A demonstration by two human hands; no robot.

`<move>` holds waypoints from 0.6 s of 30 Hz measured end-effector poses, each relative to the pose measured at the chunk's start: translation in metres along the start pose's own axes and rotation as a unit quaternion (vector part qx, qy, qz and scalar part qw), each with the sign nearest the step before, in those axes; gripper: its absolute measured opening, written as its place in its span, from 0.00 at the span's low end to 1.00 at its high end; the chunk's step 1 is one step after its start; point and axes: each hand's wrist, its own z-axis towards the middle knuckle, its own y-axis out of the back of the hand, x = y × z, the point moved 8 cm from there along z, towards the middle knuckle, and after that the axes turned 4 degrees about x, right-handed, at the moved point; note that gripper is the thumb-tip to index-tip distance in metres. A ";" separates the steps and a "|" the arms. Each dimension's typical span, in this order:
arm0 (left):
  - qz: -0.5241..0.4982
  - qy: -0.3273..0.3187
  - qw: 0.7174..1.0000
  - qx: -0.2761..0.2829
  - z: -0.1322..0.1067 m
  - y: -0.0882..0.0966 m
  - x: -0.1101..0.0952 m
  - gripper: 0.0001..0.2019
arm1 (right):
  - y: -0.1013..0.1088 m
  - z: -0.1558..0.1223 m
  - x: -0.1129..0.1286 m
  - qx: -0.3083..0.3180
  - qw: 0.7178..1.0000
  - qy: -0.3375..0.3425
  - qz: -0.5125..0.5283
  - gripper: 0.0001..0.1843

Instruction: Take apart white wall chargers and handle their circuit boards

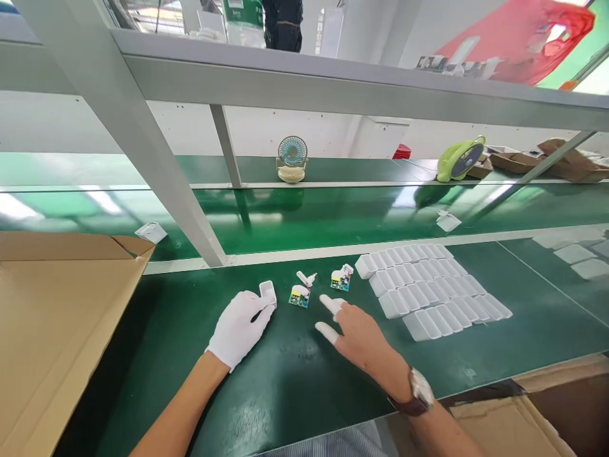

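A dark green workbench (pixel 285 387) runs across the foreground, and beyond a pale rail lies a glossy green conveyor belt (pixel 309 216) that mirrors long streaks of overhead light. A slanted grey metal post (pixel 143 146) rises from the rail to a grey overhead shelf (pixel 333 89), on which a red bag (pixel 523 38) lies at the right. Behind the belt, against a white back panel (pixel 266 130), stand a small teal fan (pixel 292 158) and a lime-green fan (pixel 460 158) near crumpled brown cardboard (pixel 566 158), while an open cardboard box (pixel 57 317) fills the left edge.
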 end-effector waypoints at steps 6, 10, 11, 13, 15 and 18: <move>-0.036 -0.021 0.999 -0.014 -0.001 -0.006 -0.011 0.09 | -0.015 -0.074 -0.079 0.011 0.989 -0.140 -0.054 0.27; -0.029 0.029 0.999 -0.004 -0.001 -0.010 -0.013 0.10 | -0.028 -0.083 -0.086 -0.025 0.990 -0.134 -0.029 0.24; -0.028 0.040 0.999 -0.007 -0.001 -0.009 -0.012 0.11 | -0.029 -0.081 -0.083 -0.041 0.991 -0.123 -0.019 0.22; -0.018 0.064 0.998 -0.022 -0.001 -0.007 -0.007 0.18 | -0.026 -0.074 -0.076 -0.071 0.993 -0.097 -0.002 0.21; -0.009 0.092 0.994 -0.055 -0.002 -0.001 0.000 0.28 | -0.019 -0.066 -0.067 -0.093 0.993 -0.076 0.010 0.21; -0.011 0.100 0.987 -0.121 -0.007 0.012 -0.001 0.31 | -0.002 -0.053 -0.049 -0.123 0.989 -0.062 0.054 0.22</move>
